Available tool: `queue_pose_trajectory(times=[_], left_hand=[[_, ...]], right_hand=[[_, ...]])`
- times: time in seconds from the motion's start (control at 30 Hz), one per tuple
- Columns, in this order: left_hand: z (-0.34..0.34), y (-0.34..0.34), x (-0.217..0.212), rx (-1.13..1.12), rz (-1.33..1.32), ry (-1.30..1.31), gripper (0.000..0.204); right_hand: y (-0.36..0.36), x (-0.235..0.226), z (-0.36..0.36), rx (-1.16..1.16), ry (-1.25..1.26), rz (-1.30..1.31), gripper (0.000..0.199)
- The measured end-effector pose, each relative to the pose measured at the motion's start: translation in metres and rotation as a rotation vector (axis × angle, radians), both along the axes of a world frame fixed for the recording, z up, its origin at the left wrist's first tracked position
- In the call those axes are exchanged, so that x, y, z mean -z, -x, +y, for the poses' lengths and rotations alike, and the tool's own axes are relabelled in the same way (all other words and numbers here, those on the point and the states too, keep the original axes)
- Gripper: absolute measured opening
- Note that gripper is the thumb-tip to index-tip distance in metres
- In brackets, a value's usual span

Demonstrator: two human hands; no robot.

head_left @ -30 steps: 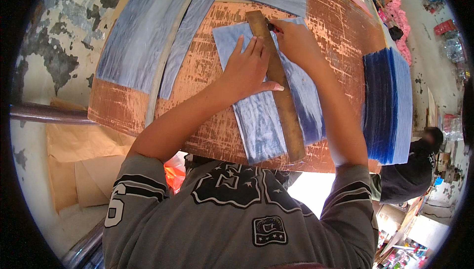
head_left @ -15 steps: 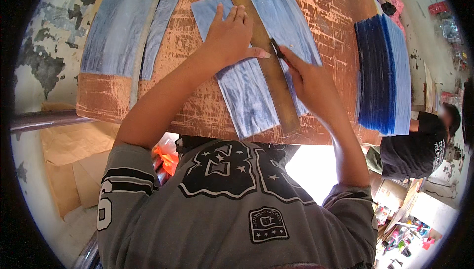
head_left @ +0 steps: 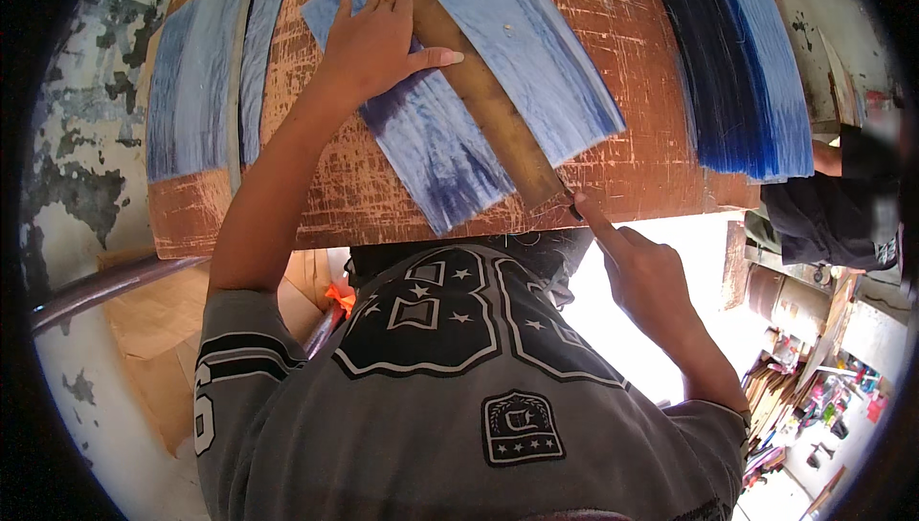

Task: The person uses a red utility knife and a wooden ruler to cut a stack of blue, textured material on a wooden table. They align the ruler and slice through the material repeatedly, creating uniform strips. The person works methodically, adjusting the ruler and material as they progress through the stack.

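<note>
Diagonally, a long brass-coloured ruler (head_left: pixel 488 90) lies across the tabletop (head_left: pixel 651 129), its long axis running from the upper left, at the top of the view, down to the lower right, where its end sits near the tabletop's near edge. Streaked blue sheet material shows on both sides of it: a darker, blotchy part (head_left: pixel 440 153) to its left and a paler, broader part (head_left: pixel 546 71) to its right. The ruler's lower end reaches a little past their lower edges; whether the two parts join underneath is hidden.

The left hand (head_left: pixel 371 47) lies flat over the ruler's left edge, thumb spread wide and resting on the metal, the little finger set apart on the blue material, the other fingers together with their tips at the ruler. The right hand (head_left: pixel 646 272) holds a small dark knife-like tool (head_left: pixel 574 208) at the ruler's lower right corner, index finger stretched out along it and the remaining fingers curled in; the thumb is hidden. Farther right stands a thick stack of blue sheets (head_left: pixel 747 71). At the left, a narrow pale strip (head_left: pixel 236 81) runs beside another blue sheet (head_left: pixel 196 81).
</note>
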State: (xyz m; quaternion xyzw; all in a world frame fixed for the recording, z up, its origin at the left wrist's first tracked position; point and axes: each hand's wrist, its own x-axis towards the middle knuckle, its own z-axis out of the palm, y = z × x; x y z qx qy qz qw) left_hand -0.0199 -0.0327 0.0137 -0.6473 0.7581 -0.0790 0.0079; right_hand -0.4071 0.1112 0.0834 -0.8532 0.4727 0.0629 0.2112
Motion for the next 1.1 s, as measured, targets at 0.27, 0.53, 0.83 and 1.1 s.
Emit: queue_pose_trajectory(times=[0.27, 0.53, 0.83, 1.1], left_hand=[[0.0, -0.001, -0.005, -0.005, 0.01, -0.048, 0.129], [0.007, -0.003, 0.009, -0.006, 0.244, 0.013, 0.128], [0.012, 0.0, 0.015, -0.014, 0.439, 0.042, 0.126], [0.014, -0.005, 0.017, 0.023, 0.544, 0.085, 0.113]], right_hand=[[0.006, -0.04, -0.022, 0.242, 0.003, -0.21, 0.051], [-0.061, -0.002, -0.072, 0.282, 0.131, -0.469, 0.055], [-0.123, 0.026, -0.13, 0.085, 0.243, -0.373, 0.056], [-0.143, 0.022, -0.151, 0.013, 0.227, -0.281, 0.057]])
